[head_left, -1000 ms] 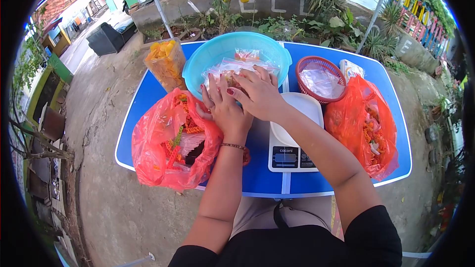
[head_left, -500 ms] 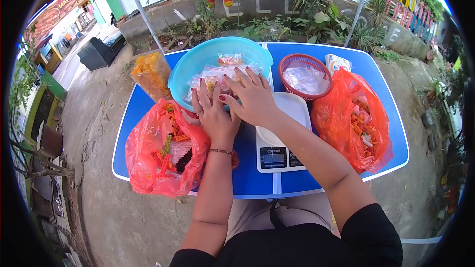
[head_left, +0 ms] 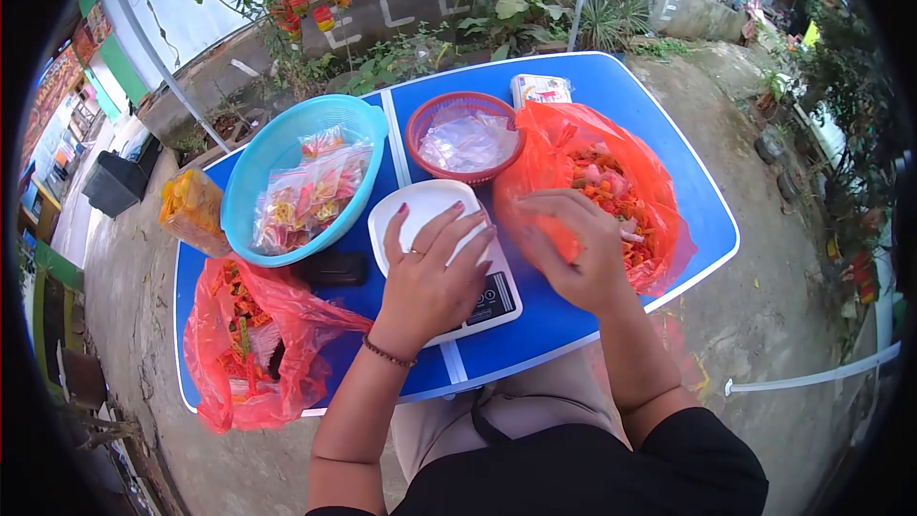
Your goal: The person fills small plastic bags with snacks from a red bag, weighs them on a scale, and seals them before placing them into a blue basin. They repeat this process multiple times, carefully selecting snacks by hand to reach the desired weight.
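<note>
My left hand [head_left: 435, 272] is spread, palm down, over a white kitchen scale [head_left: 435, 195], covering part of its pan and display. Nothing shows in its fingers. To the right, my right hand [head_left: 585, 247] curves beside an open red plastic bag [head_left: 544, 139], overlapping its near side, with thumb and fingers apart. Orange and pink pieces fill that bag. Behind the scale, a red woven basket [head_left: 468, 176] holds clear plastic bags [head_left: 468, 140]. Filled zip bags [head_left: 320, 186] lie in a light-blue basin [head_left: 256, 158] at the left.
A second red bag [head_left: 301, 289] with colourful pieces sits at the table's near left, close to a dark case [head_left: 334, 268]. A clear container [head_left: 191, 205] of orange pieces stands beside the basin. At the back is a small white packet [head_left: 542, 89].
Both hands have left the basin's zip bags. My left hand is now over the scale and my right hand by the right red bag. The view has turned right.
</note>
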Tool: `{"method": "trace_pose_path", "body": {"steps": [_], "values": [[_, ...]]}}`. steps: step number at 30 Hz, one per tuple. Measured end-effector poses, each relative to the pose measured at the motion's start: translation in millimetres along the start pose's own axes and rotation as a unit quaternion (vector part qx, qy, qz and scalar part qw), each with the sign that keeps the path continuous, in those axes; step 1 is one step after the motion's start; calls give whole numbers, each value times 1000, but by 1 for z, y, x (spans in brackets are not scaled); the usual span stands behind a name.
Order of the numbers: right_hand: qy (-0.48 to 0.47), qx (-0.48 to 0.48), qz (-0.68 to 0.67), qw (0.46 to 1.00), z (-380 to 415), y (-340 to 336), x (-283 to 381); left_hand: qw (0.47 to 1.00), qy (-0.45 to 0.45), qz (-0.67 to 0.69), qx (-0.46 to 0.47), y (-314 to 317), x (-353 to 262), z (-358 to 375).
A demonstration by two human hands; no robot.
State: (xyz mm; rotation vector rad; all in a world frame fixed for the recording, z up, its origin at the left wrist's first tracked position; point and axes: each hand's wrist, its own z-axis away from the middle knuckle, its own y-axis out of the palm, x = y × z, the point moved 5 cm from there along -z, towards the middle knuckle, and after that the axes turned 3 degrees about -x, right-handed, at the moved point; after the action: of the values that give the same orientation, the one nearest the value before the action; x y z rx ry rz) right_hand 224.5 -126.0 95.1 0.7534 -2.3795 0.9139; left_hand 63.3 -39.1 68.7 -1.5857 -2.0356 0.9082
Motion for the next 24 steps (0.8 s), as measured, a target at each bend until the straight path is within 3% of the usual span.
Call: {"method": "trace_pose_path", "body": {"steps": [3, 6, 11, 12, 15, 21, 24], "values": [[124, -87, 66, 986, 25, -43, -33, 994, 27, 92, 56, 15, -30, -21], [196, -39, 183, 963, 52, -49, -59, 986, 48, 141, 74, 36, -47, -44], [75, 59, 111, 989, 74, -13, -38, 961, 42, 237, 137, 85, -57, -70], [41, 87, 92, 991, 77, -8, -33, 968, 28, 197, 155, 92, -57, -69], [69, 121, 69, 988, 77, -12, -24, 977, -15, 92, 192, 103, -48, -65], [170, 39, 103, 979, 72, -46, -49, 958, -47, -10, 283, 99, -28, -54], [160, 5, 175, 972, 65, -50, -60, 945, -69, -33, 318, 100, -26, -52]]}}
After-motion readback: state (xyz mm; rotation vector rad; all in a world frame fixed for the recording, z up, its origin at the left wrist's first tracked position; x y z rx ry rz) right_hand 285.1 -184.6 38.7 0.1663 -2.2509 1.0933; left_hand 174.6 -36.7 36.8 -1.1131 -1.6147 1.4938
